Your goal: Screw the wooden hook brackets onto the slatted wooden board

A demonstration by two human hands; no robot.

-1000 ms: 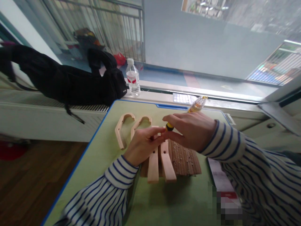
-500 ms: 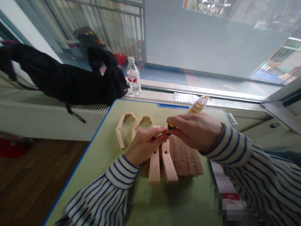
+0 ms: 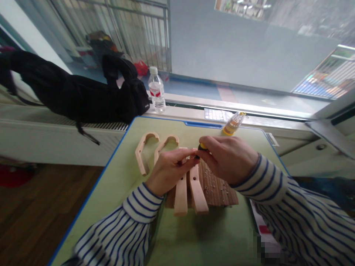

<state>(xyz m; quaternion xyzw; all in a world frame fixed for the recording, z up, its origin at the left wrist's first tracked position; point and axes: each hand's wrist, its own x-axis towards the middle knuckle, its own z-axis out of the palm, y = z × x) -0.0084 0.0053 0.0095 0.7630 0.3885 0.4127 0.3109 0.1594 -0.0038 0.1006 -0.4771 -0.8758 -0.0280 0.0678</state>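
Note:
A small yellow-and-black screwdriver (image 3: 203, 146) stands over the right-hand wooden piece (image 3: 198, 192), its tip hidden by fingers. My right hand (image 3: 226, 159) is closed round the handle. Thumb and forefinger of my left hand (image 3: 169, 168) pinch the screwdriver's lower end; whether a screw is also between them is hidden. A second wooden piece (image 3: 181, 197) lies alongside, partly under my left hand. Both pieces rest on a brown wood-grain block (image 3: 217, 186) dotted with several small screws or holes.
Two hook-shaped wooden pieces, one at the left (image 3: 142, 157) and one beside it (image 3: 166, 142), lie on the green table (image 3: 111, 207). A clear yellow-based bottle (image 3: 233, 123) stands at the back edge. On the sill are a water bottle (image 3: 156, 90) and a black bag (image 3: 91, 96).
My right hand has shifted slightly and its wrist has turned, tilting the screwdriver handle a little. My left hand keeps its pinch in nearly the same place.

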